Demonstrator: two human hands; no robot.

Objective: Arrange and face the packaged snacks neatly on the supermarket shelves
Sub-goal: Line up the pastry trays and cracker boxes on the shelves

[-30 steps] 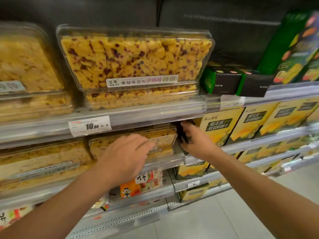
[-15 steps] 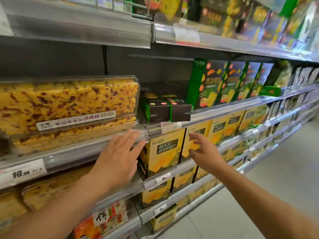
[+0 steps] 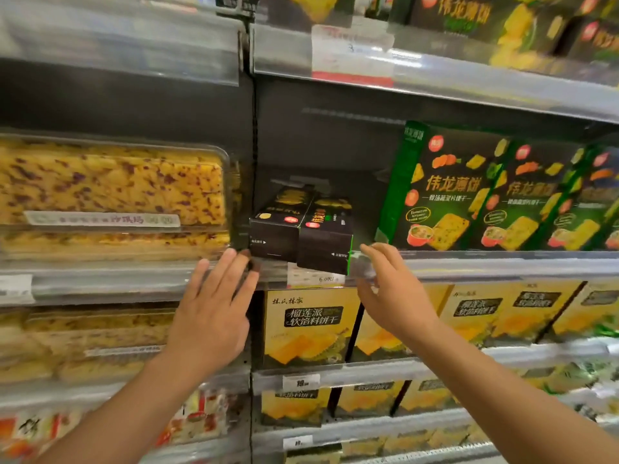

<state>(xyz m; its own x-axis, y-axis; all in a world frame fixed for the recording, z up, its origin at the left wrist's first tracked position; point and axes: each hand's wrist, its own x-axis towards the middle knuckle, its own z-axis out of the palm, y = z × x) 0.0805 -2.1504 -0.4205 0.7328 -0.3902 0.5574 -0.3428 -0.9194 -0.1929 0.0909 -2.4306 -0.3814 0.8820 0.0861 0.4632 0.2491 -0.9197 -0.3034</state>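
- Two black cracker boxes (image 3: 301, 229) lying flat side by side on the middle shelf, end flaps facing out, right one jutting over the shelf lip (image 3: 469, 266); at about 12 o'clock from both hands.
- Left hand (image 3: 214, 316) raised with fingers straight and spread, gripping nothing; fingertips (image 3: 231, 259) at the shelf edge just at 7 o'clock of the left box, contact with the box unclear.
- Right hand (image 3: 392, 293) open too, fingers loosely extended, empty; fingertips close to the shelf lip at 4 o'clock of the right box, apart from the box.
- Upright green-and-black cracker boxes (image 3: 445, 189) in a row at 3 o'clock of the flat pair, fronts facing out, a bare gap of shelf between.
- Clear plastic trays of yellow cake with dark red flecks (image 3: 110, 185) at 9 o'clock, stacked two high, a white label strip across the front.
- Yellow durian-biscuit boxes (image 3: 308, 326) on the shelf at 6 o'clock, standing upright in a row, partly behind both hands.
- A price tag (image 3: 315, 279) on the rail right under the flat boxes; digits blurred.
- More dark boxes (image 3: 469, 18) on the shelf at 12 o'clock, blurred.
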